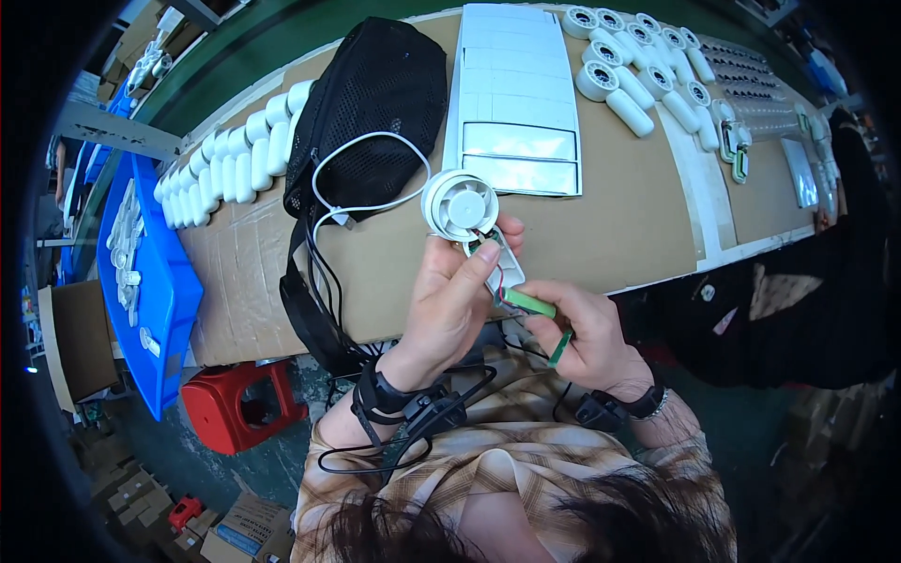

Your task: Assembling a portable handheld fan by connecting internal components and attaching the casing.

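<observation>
My left hand (448,291) is closed around a small white handheld fan (462,205), its round head up and its handle shell open toward me. The thumb presses at the neck, where thin wires show. A red wire runs down from there to a green cylindrical battery (528,301). That battery is pinched in my right hand (596,340), just below and to the right of the handle. A narrow green strip (561,348) sticks out under the right fingers; what it is I cannot make out.
Rows of white fan parts (246,155) stand at the left and more fans (638,56) at the far right. A black mesh bag (380,103), a white cable (375,137) and a white carton (519,103) lie ahead. A blue bin (169,291) and red stool (221,413) are left. Someone in dark clothing sits right.
</observation>
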`<state>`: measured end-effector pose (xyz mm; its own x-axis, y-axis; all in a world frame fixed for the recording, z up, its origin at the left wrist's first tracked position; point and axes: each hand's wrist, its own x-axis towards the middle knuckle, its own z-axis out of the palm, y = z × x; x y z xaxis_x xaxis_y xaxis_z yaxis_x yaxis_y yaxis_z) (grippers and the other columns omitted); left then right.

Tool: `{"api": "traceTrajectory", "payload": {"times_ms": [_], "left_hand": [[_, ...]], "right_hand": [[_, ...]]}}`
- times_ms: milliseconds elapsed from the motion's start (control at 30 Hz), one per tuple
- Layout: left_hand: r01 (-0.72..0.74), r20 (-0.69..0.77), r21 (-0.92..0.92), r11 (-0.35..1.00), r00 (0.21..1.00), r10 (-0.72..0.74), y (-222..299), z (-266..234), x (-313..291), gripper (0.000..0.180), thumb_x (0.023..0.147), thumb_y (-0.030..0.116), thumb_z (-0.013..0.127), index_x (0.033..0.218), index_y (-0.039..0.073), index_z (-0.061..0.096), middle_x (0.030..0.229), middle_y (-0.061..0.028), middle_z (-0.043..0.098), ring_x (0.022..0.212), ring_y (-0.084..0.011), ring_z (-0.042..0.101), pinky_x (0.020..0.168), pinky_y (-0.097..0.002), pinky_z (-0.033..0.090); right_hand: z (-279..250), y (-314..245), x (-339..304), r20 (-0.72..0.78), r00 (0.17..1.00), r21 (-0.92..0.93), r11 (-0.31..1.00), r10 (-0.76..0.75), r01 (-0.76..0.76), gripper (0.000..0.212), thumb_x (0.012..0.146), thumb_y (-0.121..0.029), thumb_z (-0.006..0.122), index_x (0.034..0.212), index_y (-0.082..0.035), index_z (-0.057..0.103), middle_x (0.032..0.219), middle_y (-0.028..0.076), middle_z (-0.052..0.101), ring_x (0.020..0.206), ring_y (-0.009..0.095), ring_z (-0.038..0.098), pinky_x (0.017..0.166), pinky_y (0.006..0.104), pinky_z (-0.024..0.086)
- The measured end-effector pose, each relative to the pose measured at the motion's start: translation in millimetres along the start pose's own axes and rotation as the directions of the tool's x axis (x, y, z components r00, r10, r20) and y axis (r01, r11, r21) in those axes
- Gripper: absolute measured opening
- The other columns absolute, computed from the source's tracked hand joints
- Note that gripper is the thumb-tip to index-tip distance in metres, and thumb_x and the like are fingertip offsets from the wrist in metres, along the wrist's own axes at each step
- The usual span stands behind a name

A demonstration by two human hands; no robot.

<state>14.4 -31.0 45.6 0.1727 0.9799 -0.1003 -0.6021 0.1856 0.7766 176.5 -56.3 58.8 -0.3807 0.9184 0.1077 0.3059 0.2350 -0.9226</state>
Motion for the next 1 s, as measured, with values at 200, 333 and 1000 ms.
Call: {"api": "traceTrajectory", "payload": {"times_ms": [200,333,1000], "left_hand": [[0.075,0.039,-0.108,0.991,0.997,-0.071,-1.2,-2.1,0.1,0.034,0.091,0.01,0.051,0.121,0.005,0.037,0.115,-0.0097,0.051,0.107,-0.0172,0.05,0.089,-0.0329,0.042],[0.008,0.015,-0.108,0.994,1.0,-0.006,-0.3,-8.1,1.9,0.035,0.09,0.01,0.052,0.122,0.005,0.037,0.114,-0.0102,0.052,0.107,-0.018,0.051,0.088,-0.0329,0.043],[-0.05,0.097,-0.183,0.982,0.993,0.069,-9.4,-8.0,-11.3,0.056,0.088,0.007,0.053,0.136,0.007,0.025,0.12,-0.015,0.05,0.115,-0.025,0.048,0.098,-0.0389,0.039]], "right_hand": [[-5.4,15.5,-2.7,0.039,0.979,-0.102,0.974,-0.198,0.201,0.025,0.086,-0.007,0.052,0.11,-0.001,0.055,0.078,0.006,0.062,0.061,0.01,0.056,0.056,0.0234,0.045],[-5.1,6.9,-10.1,0.051,0.998,0.074,0.997,-0.039,0.035,0.029,0.084,-0.003,0.053,0.113,0.001,0.054,0.078,0.006,0.063,0.06,0.008,0.055,0.055,0.0213,0.044],[-4.5,2.8,-11.0,0.046,0.996,0.013,0.997,0.074,-0.074,0.023,0.087,-0.002,0.052,0.109,0.004,0.051,0.075,0.005,0.06,0.064,0.007,0.055,0.057,0.0216,0.044]]}}
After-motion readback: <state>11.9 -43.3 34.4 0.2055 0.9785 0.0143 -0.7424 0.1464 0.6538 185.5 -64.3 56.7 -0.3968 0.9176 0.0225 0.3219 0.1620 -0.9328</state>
